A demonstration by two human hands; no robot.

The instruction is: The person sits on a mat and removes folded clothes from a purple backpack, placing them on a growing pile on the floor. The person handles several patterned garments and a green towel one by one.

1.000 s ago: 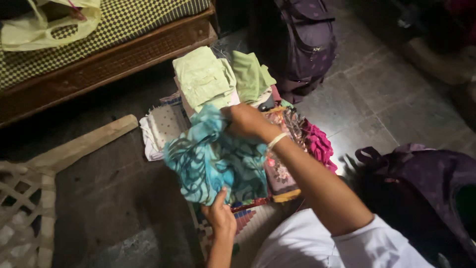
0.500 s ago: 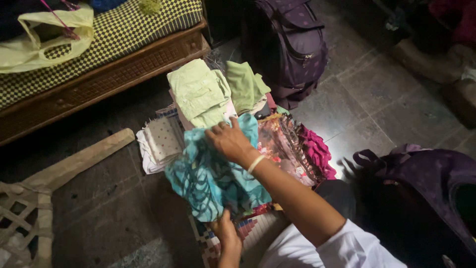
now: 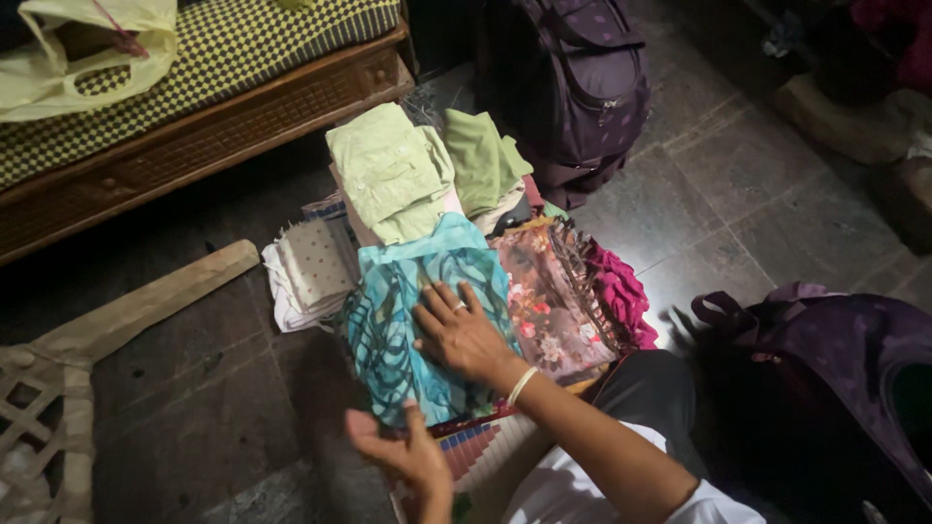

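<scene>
Right hand [image 3: 464, 335] pressing flat, fingers spread, on turquoise patterned cloth [image 3: 413, 320], pinning fold atop clothes pile; left hand [image 3: 413, 456] hovering open, empty.

Dim room, bright central pool, dark corners, slight blur

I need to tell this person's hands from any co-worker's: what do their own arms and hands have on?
The right hand wears a ring on one finger and a thin pale bangle at the wrist; that arm is bare up to a short white sleeve. The left hand shows nothing worn on it; its forearm is bare where visible.
</scene>
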